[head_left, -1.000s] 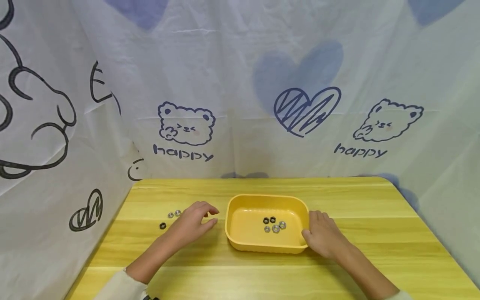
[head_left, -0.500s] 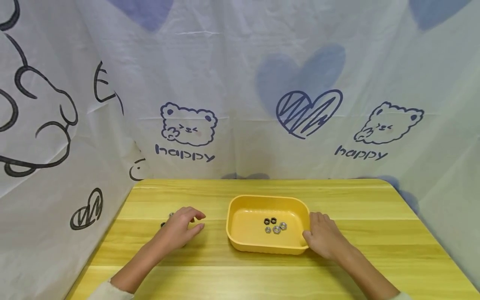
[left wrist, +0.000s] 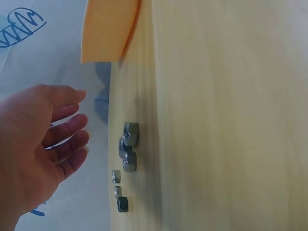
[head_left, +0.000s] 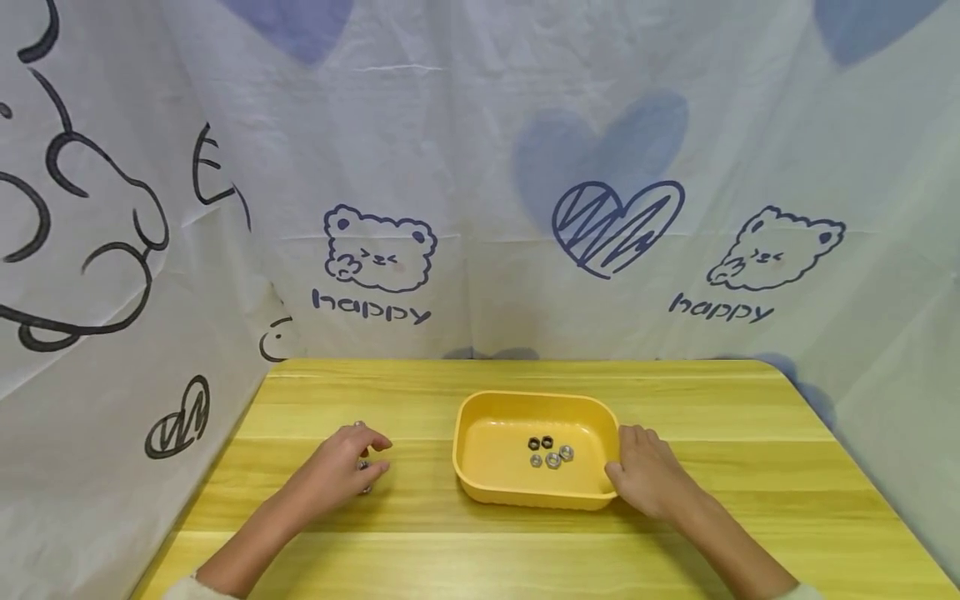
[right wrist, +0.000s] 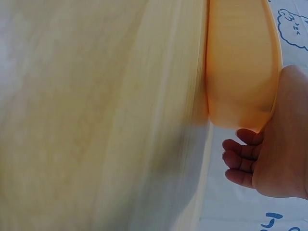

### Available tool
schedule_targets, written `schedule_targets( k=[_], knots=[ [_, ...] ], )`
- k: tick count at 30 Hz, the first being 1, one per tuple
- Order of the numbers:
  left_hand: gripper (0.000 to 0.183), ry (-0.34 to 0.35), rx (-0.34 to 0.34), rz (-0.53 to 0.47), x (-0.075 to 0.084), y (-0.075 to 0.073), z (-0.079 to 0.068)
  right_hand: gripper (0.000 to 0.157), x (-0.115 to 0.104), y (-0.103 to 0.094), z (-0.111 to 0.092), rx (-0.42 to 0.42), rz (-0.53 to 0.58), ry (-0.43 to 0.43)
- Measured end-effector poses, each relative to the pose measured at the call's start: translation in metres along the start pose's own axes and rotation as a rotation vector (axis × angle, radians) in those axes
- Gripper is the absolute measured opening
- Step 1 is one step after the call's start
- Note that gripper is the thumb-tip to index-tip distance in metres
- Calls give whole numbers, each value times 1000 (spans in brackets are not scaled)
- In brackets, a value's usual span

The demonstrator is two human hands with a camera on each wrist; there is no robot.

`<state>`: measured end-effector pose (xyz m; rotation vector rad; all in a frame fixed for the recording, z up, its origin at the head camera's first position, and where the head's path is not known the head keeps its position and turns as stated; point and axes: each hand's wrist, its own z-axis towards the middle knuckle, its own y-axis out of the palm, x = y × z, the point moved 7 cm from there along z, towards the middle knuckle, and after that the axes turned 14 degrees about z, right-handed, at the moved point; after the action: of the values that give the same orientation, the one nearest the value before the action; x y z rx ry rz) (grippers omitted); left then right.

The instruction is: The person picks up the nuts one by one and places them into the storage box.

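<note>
My left hand point(head_left: 330, 471) hovers over the left side of the table, fingers relaxed, holding nothing. Under and beside it lie several hex nuts; a silver nut point(head_left: 366, 490) shows by the thumb, while others are hidden. In the left wrist view, silver nuts point(left wrist: 129, 161) and a dark nut point(left wrist: 122, 204) lie on the wood, apart from the fingers point(left wrist: 72, 130). With thumb inside and fingers outside, my right hand point(head_left: 652, 471) grips the right rim of a yellow plastic tray point(head_left: 525, 498). Inside the tray are dark nuts point(head_left: 534, 443) and silver nuts point(head_left: 552, 460).
The wood-patterned table point(head_left: 480, 558) carries the tray near its middle. A white cloth point(head_left: 480, 250) with printed bears and hearts hangs behind the far edge, and another side of it runs along the left.
My left hand has moved left and slightly down, away from the tray and over the loose nuts, covering some of them. My right hand stays on the tray's rim.
</note>
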<state>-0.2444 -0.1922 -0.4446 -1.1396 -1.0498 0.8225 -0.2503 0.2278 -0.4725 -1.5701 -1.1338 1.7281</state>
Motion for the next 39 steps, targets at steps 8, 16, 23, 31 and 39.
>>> schedule_targets(
  k=[8, 16, 23, 31, 39],
  knots=[
    [29, 2, -57, -4, -10, 9, -6, 37, 1, -1, 2, 6, 2, -11],
    [33, 17, -99, -44, -19, 17, -14, 36, -1, -3, 0, 6, -7, -13],
    [34, 19, -122, -67, -23, 23, -16, 38, -1, -4, 0, 23, -5, -34],
    [22, 39, -116, 13, -23, 25, -17, 37, 3, -1, 0, 21, 11, -30],
    [23, 46, -142, 3, -29, 28, -21, 37, 4, 4, 1, 3, 32, -13]
  ],
)
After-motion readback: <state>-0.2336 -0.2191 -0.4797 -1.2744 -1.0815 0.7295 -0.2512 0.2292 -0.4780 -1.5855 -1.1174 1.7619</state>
